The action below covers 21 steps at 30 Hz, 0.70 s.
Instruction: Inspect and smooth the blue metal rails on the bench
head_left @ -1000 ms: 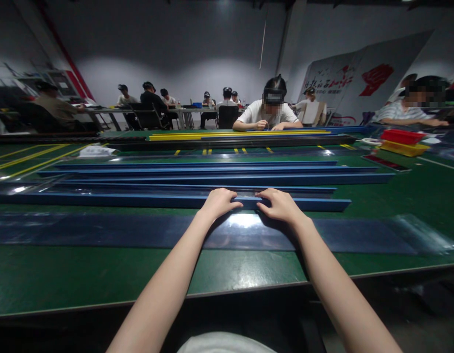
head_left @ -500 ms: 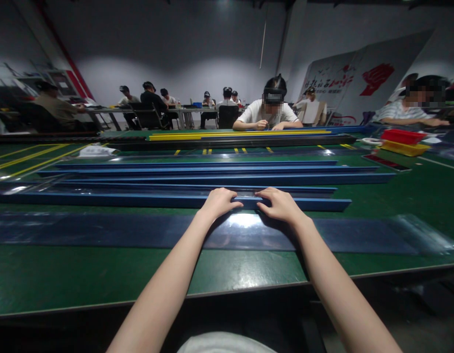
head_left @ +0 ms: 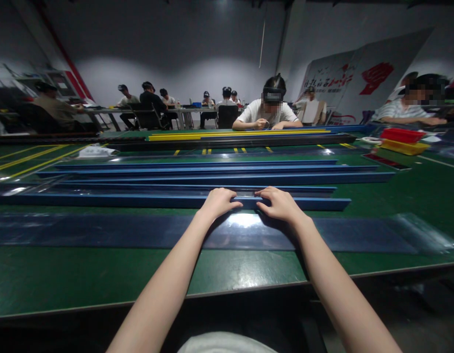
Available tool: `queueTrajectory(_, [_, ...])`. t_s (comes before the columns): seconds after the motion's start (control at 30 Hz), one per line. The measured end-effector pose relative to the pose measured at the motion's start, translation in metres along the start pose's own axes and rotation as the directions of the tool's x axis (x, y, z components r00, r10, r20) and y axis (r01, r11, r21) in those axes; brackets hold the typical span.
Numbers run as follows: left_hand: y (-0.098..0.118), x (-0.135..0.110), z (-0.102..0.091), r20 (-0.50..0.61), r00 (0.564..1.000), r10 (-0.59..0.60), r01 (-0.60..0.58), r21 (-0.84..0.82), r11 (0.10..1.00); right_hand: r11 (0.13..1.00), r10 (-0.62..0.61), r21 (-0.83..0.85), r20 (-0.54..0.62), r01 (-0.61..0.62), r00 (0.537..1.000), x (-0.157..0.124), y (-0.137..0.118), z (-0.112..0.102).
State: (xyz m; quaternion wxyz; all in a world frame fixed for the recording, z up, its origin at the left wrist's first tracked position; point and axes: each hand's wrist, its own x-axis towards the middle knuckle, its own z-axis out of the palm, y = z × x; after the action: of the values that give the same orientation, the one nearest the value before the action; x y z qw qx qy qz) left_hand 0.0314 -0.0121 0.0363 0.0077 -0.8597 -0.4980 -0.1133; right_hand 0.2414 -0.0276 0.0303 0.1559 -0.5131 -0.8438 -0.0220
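A long blue plastic channel strip lies across the table, its walls running left to right. My left hand grips its near wall, thumb in front and fingers over the top edge. A short way to the right, my right hand holds the same wall the same way, thumb towards me. Between the two thumbs a small stretch of blue wall shows. Under my wrists lies a flat, shiny clear plastic sleeve. Behind the held strip, more blue strips lie roughly parallel.
The green table has its front edge close to me. Yellow strips and a dark strip lie farther back. To the right are a phone, a red tray and a yellow tray. A person sits opposite.
My hands and the blue strip stay practically where they were. The person opposite has shifted a hand slightly.
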Motion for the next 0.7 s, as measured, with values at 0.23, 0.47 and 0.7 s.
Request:
queueTrajectory(0.23, [0.0003, -0.0003, 0.0005, -0.029, 0.999, 0.019, -0.019, 0.001, 1.0, 1.0, 0.005, 0.002, 0.012, -0.005, 1.0, 0.0001, -0.0016, -0.0012])
queueTrajectory(0.47, [0.0014, -0.0012, -0.0013, -0.048, 0.999, 0.002, -0.002, 0.0, 1.0, 0.999, 0.031, 0.008, 0.036, -0.031, 0.999, 0.0008, -0.002, -0.002])
queueTrajectory(0.7, [0.0023, -0.0022, -0.0024, -0.044, 0.999, 0.004, -0.003, 0.018, 1.0, 1.0, 0.012, -0.012, 0.01, -0.012, 1.0, -0.0009, -0.0007, -0.0019])
